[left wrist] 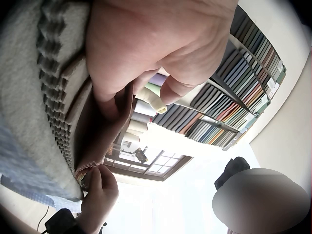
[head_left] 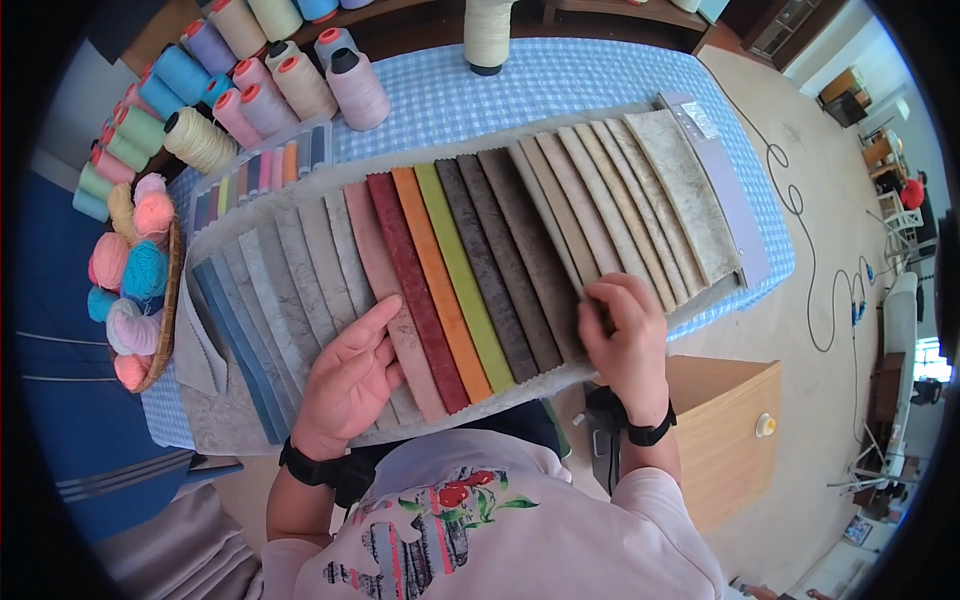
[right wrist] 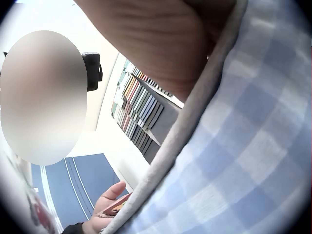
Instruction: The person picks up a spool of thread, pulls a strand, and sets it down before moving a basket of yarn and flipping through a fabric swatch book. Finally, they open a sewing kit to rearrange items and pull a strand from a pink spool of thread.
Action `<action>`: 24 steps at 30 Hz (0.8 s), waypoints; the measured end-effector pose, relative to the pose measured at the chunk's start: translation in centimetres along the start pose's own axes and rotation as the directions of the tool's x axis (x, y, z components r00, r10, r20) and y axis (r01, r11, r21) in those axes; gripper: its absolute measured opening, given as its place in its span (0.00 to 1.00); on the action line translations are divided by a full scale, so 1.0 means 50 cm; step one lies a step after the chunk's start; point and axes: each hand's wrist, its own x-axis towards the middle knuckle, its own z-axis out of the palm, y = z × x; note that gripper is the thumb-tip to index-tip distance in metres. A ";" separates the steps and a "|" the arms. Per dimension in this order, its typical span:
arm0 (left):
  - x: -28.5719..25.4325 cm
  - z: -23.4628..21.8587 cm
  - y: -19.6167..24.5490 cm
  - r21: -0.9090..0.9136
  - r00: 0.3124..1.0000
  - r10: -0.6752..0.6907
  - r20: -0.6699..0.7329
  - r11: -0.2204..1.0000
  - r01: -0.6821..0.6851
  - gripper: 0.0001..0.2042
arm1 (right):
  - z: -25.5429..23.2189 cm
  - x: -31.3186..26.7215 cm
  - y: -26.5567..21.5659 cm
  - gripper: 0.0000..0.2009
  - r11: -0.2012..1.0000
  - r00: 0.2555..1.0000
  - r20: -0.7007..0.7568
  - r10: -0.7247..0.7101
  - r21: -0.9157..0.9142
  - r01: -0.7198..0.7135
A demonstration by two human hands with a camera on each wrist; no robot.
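Observation:
A fanned row of fabric swatches lies across the table, with pink (head_left: 365, 235), red (head_left: 410, 285), orange, green and dark brown ones (head_left: 530, 250) mid-row. My left hand (head_left: 345, 385) is palm up at the pink swatch's near left edge, thumb raised, some fingers partly hidden under it. In the left wrist view that hand (left wrist: 156, 44) has fingers behind a swatch, its thumb standing apart. My right hand (head_left: 628, 335) has bent fingers at the border of the dark brown and beige swatches (head_left: 580, 210); the left wrist view shows its fingertips pinching a swatch edge.
Thread cones (head_left: 300, 85) stand at the back left, beside a clear case (head_left: 325, 145) of small spools. A wicker basket (head_left: 170, 310) of yarn balls sits at the left edge. One cream cone (head_left: 487, 35) stands at the back. A wooden cabinet (head_left: 725, 440) is below right.

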 end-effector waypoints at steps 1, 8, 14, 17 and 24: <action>0.000 -0.001 -0.001 -0.011 1.000 0.008 0.009 1.000 -0.008 0.27 | -0.002 0.001 0.009 0.13 0.992 0.996 -0.006 0.089 0.091 -0.088; -0.002 -0.003 -0.001 -0.010 1.000 0.009 0.005 1.000 -0.009 0.27 | -0.040 -0.002 0.088 0.04 0.175 0.822 0.154 0.548 0.940 -0.293; -0.001 -0.002 -0.002 -0.020 1.000 0.019 0.018 1.000 -0.018 0.27 | -0.053 0.000 0.094 0.07 -0.029 0.777 0.206 0.595 0.972 -0.235; -0.002 -0.001 -0.002 -0.003 1.000 0.016 0.000 1.000 -0.016 0.27 | -0.057 -0.004 0.102 0.09 -0.077 0.763 0.232 0.603 0.969 -0.234; -0.001 0.000 -0.001 -0.013 0.999 0.021 0.024 1.000 -0.021 0.27 | -0.059 -0.015 0.131 0.19 -0.288 0.820 0.297 0.488 0.942 -0.170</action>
